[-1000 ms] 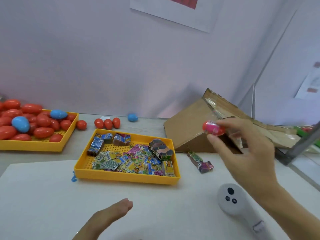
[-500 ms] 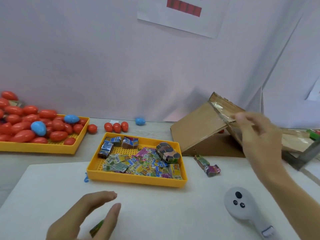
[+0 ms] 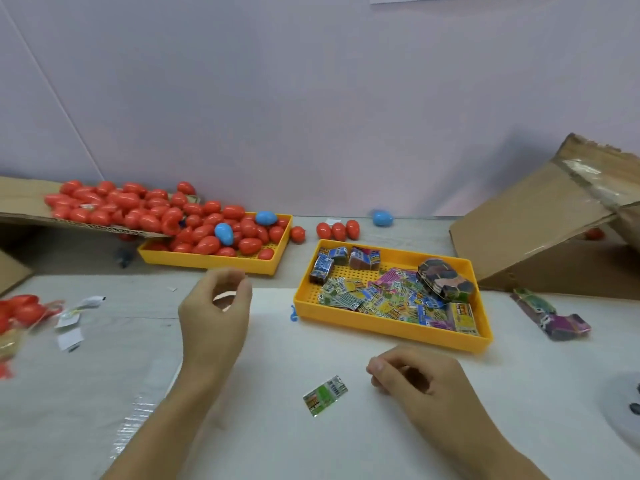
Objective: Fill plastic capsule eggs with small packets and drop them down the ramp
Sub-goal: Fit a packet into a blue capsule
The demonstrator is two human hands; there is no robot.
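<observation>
Far left: a cardboard sheet (image 3: 20,206) sloped down toward a yellow egg tray (image 3: 207,259); red capsule eggs (image 3: 138,209) were heaped across both, glossy and closed, with two blue eggs (image 3: 224,233) among them. Near left edge: a blurred bag of red eggs (image 3: 20,310) and some loose paper scraps (image 3: 69,322).

Left hand (image 3: 214,320) was raised over the white mat (image 3: 104,393), just near of the egg tray; fingers curled, thumb and forefinger tips close together, nothing visible between them.

Behind the trays, three red eggs (image 3: 337,231) stood in a row, with a lone blue egg (image 3: 382,218) by the wall.

Centre right: a yellow packet tray (image 3: 388,329) held flat printed packets (image 3: 381,299), mostly green, yellow and blue, plus a few small boxes at its far side. One green packet (image 3: 325,394) lay flat on the mat, apart from the tray, between the two hands and nearer the right one.

Right hand (image 3: 419,382) was low over the mat, just right of that packet; fingers loosely curled, holding nothing, not touching it.

Far right: the cardboard ramp (image 3: 540,216) rose toward the right edge. A strip of purple-green packets (image 3: 550,315) lay at its foot. A white controller (image 3: 623,403) was cut off by the right edge.

Open mat ran between the hands and along the near edge.
</observation>
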